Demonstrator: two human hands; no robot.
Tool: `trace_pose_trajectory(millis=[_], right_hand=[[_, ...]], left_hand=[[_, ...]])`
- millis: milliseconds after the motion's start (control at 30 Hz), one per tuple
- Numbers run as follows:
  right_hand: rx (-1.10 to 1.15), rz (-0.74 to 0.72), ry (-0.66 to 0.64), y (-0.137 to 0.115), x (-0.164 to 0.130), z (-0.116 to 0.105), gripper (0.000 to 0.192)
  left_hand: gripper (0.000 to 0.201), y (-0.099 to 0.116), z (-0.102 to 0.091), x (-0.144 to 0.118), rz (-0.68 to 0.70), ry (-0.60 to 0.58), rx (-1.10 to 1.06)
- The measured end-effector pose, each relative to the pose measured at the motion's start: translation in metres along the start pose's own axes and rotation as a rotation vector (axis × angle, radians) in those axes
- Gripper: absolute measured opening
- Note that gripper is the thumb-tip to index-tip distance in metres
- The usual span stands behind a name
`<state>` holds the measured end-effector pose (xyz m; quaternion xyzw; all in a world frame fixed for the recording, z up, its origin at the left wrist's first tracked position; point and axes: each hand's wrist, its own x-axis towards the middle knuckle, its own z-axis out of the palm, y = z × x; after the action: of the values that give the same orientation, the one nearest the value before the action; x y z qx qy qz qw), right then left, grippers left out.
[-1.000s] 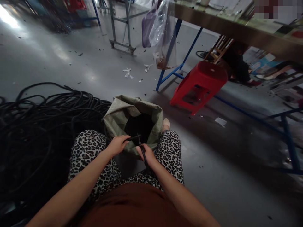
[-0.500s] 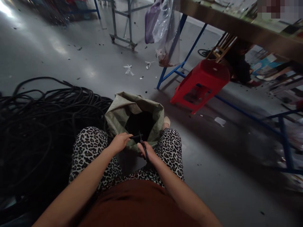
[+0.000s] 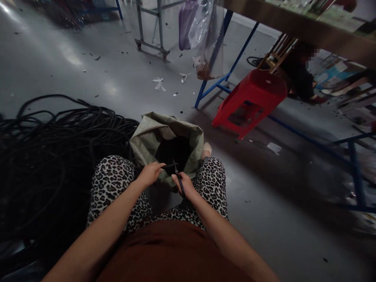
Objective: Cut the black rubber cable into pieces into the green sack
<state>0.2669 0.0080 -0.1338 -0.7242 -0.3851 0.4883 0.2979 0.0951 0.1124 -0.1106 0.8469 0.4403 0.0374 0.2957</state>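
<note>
Between my knees stands an open greenish woven sack (image 3: 143, 141), its inside dark. Over the near side of its mouth, my left hand (image 3: 150, 173) is closed on a black rubber-like cord (image 3: 168, 166), whose end points right. My right hand (image 3: 184, 183) grips dark-handled scissors (image 3: 177, 169), with the blades up at the cord's end. Whether the blades are parted is too small to tell. A large heap of black cord (image 3: 73, 129) lies on the floor left of the sack.
A red plastic stool (image 3: 249, 103) stands tilted in view at the right, by a blue-legged workbench (image 3: 282, 19). Clear plastic bags (image 3: 205, 43) hang from the bench. A wheeled metal frame (image 3: 152, 43) stands farther back. A person (image 3: 302, 78) sits beyond the stool.
Both hands stay in nearly the same place over the sack. The scissors have shifted slightly at the cord's end, and the view has tilted a little.
</note>
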Motion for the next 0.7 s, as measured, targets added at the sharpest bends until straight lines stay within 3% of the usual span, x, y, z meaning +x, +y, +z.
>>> trace_pose_trajectory(millis=[133,367,533,700], right_hand=[[-0.074,-0.019,0.03,0.004,0.003,0.002,0.033],[-0.115,0.047,-0.035,0.001,0.002,0.002,0.032],[-0.081,0.11,-0.076,-0.004,-0.003,0.0,0.033],[0.008,0.183,-0.039,-0.006,-0.005,-0.001,0.034]], left_hand=[[0.034,0.001,0.003,0.001,-0.005,-0.04,0.048],[0.033,0.004,0.007,0.001,-0.055,-0.089,0.125],[0.033,-0.002,0.012,0.001,-0.05,-0.08,0.157],[0.033,-0.007,0.014,0.001,-0.039,-0.06,0.136]])
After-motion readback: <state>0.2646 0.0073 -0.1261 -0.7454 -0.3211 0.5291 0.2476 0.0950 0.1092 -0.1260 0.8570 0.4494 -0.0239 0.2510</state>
